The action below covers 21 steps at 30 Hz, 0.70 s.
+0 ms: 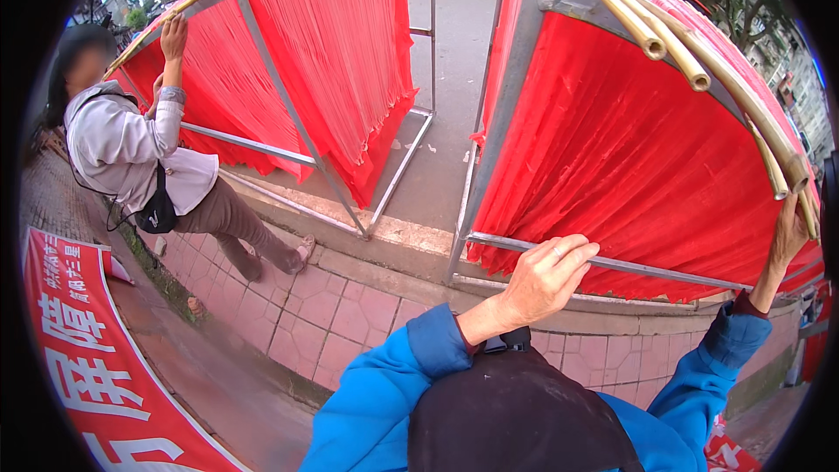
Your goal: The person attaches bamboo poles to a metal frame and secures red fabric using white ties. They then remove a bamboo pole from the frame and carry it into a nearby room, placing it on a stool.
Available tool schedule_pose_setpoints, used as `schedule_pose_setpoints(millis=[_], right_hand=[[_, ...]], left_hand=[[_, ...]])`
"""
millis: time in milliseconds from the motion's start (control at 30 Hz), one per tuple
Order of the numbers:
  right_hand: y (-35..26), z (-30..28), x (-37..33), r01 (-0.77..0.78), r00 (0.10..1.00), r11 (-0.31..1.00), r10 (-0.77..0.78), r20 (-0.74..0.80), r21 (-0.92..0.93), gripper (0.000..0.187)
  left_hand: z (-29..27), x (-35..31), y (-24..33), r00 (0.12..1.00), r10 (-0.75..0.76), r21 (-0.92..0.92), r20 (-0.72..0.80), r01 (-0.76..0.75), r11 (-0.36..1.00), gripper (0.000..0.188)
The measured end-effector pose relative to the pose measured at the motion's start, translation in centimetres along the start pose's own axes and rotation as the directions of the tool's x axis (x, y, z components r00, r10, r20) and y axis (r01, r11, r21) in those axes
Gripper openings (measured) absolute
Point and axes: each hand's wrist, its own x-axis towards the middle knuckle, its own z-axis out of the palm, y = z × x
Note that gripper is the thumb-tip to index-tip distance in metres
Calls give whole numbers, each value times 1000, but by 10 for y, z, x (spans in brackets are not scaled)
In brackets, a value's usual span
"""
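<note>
My left hand [540, 284] is in front of my chest, fingers curled and pressed together; anything inside them is hidden. Behind it runs the lower crossbar [647, 268] of a grey metal rack; I cannot tell whether they touch. Red cloth-like material [603, 149] hangs in folds from this rack. Hollow bamboo poles [688, 61] lie along its top, their cut ends toward me. At the far right, my right hand [789, 232] is raised with its fingers closed around a bamboo pole at the bunch's lower end. Its fingertips are partly hidden.
On the left a person [144, 135] reaches up to a pole on a second rack [280, 79] hung with red strands. Pink paving [350, 315] lies below, with road between the racks. A red banner [96, 358] with white lettering stands at the lower left.
</note>
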Motion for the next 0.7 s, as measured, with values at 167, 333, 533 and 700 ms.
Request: schedule_pose_setpoints(millis=[167, 333, 533, 700], right_hand=[[-17, -2, 10, -76, 996, 997, 77, -41, 19, 22], [-38, -11, 14, 15, 999, 989, -9, -46, 145, 23], [-61, -29, 22, 43, 996, 993, -51, 72, 110, 27], [-85, -57, 15, 13, 991, 1000, -12, 132, -1, 47]], left_hand=[[4, 2, 16, 999, -40, 35, -15, 41, 999, 31], [-9, 15, 16, 978, -87, 170, -189, 120, 978, 24], [-31, 36, 9, 955, -133, 225, -264, 195, 955, 24], [-51, 61, -2, 933, -40, 221, -357, 126, 967, 34]])
